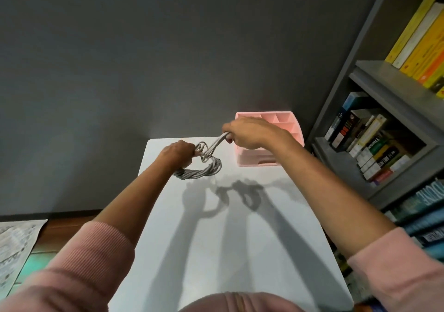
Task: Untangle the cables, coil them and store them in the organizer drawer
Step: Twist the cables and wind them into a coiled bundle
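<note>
So the left hand [179, 151] had its fingers curled tight round one end of the pale grey twisted cable bundle [204, 167]. The bundle hung in a loop just below and to the right of that hand, a bit above the white tabletop [216, 239]. The right hand [245, 131] was pinching a few loose strands of the same cable, stretched taut between the two hands. My guess is the left was anchoring the coil so it didn't spring apart while the right worked the tail end. The pink plastic compartment organizer [292, 125] sat just behind and under the right hand, handy for stowing. Its front drawer [254, 160] was below the right wrist, and honestly I couldn't tell if it was open.
</note>
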The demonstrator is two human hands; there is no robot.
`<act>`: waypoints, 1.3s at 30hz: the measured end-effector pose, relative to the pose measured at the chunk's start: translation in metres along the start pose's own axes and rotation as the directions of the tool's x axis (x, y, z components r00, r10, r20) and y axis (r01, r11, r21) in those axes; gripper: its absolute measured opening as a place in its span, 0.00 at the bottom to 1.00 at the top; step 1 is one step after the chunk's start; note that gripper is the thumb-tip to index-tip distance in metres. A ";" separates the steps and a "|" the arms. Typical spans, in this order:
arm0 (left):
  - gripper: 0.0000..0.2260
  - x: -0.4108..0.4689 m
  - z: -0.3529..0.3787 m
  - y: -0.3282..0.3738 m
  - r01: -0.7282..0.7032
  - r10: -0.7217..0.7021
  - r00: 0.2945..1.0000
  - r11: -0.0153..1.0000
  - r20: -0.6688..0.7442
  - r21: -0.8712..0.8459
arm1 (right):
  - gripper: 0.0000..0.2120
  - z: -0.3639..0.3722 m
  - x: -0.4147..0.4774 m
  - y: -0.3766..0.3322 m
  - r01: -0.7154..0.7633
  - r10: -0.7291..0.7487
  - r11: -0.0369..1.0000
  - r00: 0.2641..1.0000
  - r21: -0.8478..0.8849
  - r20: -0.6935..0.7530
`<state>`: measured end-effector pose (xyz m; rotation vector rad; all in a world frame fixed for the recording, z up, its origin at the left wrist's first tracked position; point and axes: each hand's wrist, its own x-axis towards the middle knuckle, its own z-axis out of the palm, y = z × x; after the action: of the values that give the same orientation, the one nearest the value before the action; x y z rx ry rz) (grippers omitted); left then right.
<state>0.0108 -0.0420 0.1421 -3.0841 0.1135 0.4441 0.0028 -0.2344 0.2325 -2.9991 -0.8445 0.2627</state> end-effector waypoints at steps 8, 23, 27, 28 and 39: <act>0.10 0.001 0.022 -0.024 0.097 -0.100 0.995 0.982 -0.014 -0.161 | 0.10 0.021 -0.007 0.020 -0.026 -0.017 0.971 0.984 0.239 0.177; 0.15 0.000 0.008 0.019 0.048 -0.071 0.995 0.964 -0.077 -0.262 | 0.24 0.082 -0.002 -0.001 -0.175 0.197 0.776 0.980 0.607 0.031; 0.11 -0.005 -0.004 0.042 0.067 -0.091 0.993 0.962 -0.078 -0.266 | 0.27 0.106 0.017 -0.025 -0.175 0.246 0.772 0.969 0.611 -0.033; 0.10 -0.006 -0.007 0.046 0.065 -0.087 0.993 0.964 -0.078 -0.257 | 0.30 0.111 0.021 -0.029 -0.183 0.270 0.762 0.962 0.622 -0.048; 0.08 -0.015 -0.023 0.046 -0.163 0.161 0.987 0.982 -0.028 -0.098 | 0.12 0.126 0.020 -0.020 -0.094 0.301 0.737 0.932 0.669 -0.200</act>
<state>-0.0009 -0.0880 0.1680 -3.1919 0.3556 0.4366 -0.0117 -0.2105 0.1067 -2.3636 -0.2953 0.0728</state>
